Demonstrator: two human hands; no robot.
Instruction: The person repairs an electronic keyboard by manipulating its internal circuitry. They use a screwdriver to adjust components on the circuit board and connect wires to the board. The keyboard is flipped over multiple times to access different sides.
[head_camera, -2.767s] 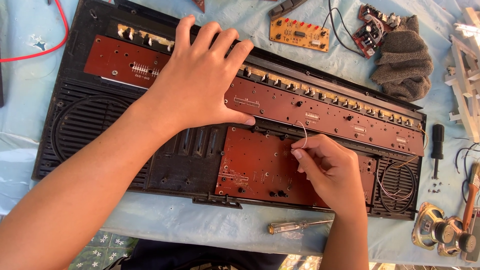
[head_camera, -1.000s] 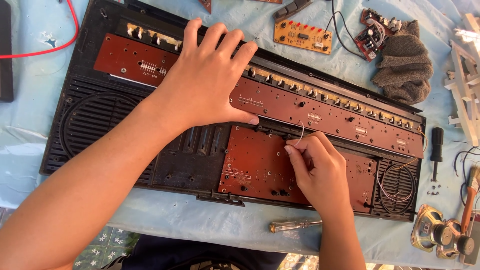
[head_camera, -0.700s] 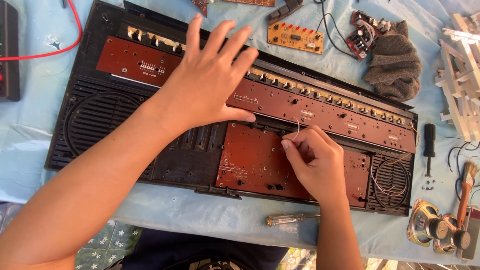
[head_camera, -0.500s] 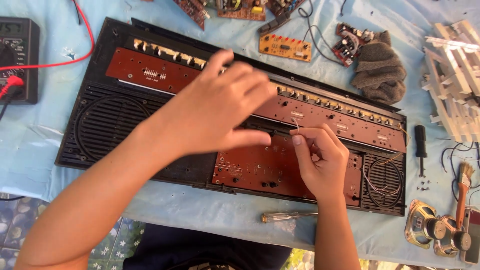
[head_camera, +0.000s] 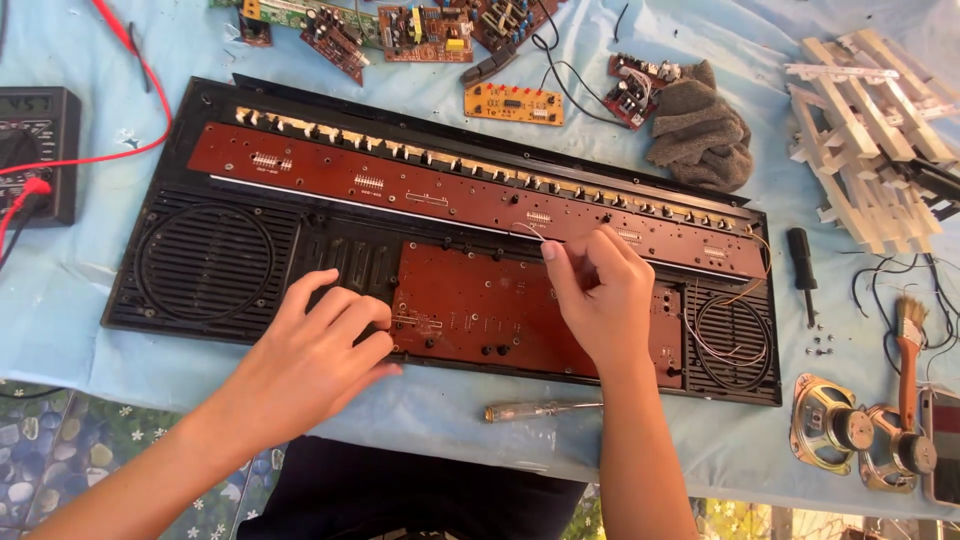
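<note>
- Looking down with us now: a long black plastic casing (head_camera: 215, 265) lies open across the worktop (head_camera: 70, 290), which is covered in a pale blue sheet.
- Our right hand (head_camera: 598, 295) is closed in a pinch, thumb and fingertips gripping a thin pale wire (head_camera: 528, 229) that arcs up from the boards.
- That wire sits right at the seam between the long reddish-brown circuit board (head_camera: 400, 185) along the top and the squarer brown board (head_camera: 480, 315) below it.
- Our left hand (head_camera: 318, 350) rests on the casing's lower edge, fingers curled, knuckles touching the left rim of the squarer board; it grips nothing we can make out.
- Round speaker grilles sit at both ends: a big left grille (head_camera: 205, 262) and a smaller right grille (head_camera: 735, 340) with wires looped over it.
- Just below the casing, a clear-handled screwdriver (head_camera: 540, 410) lies on the sheet.
- Off to the right: a black-handled screwdriver (head_camera: 800, 265), a few loose screws (head_camera: 820, 345), two bare speaker drivers (head_camera: 860, 432) and a small brush (head_camera: 908, 345).
- Up top, loose circuit boards (head_camera: 425, 22), a grey cloth (head_camera: 700, 135), and at far left a multimeter (head_camera: 35, 150) with a red lead (head_camera: 120, 40).
</note>
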